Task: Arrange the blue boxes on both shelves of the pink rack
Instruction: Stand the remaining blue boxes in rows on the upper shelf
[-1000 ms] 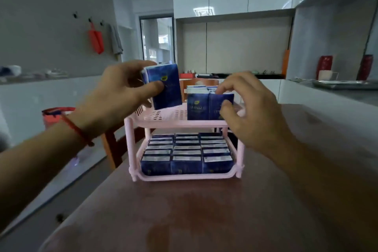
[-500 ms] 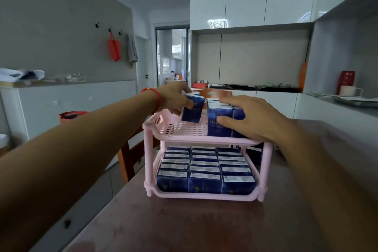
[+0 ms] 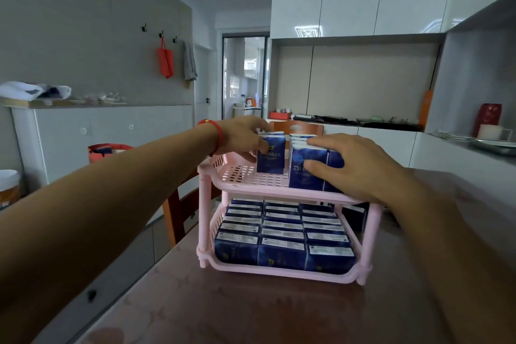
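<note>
Our rack (image 3: pixel 279 190) has its lower shelf full and its top shelf part filled. Our right hand (image 3: pixel 354 167) lies spread on the stood boxes (image 3: pixel 307 167), steadying them. Our left hand (image 3: pixel 240 137) pinches one box (image 3: pixel 270 153), upright on the top shelf; we should slide it flush against its neighbours before letting go.

One pink plastic two-shelf rack (image 3: pixel 208 205) stands on one brown worktop (image 3: pixel 251 313). Its lower shelf shows three columns of dark blue cardboard boxes (image 3: pixel 282 234), about six deep; the upper shelf's number cannot be counted.
</note>
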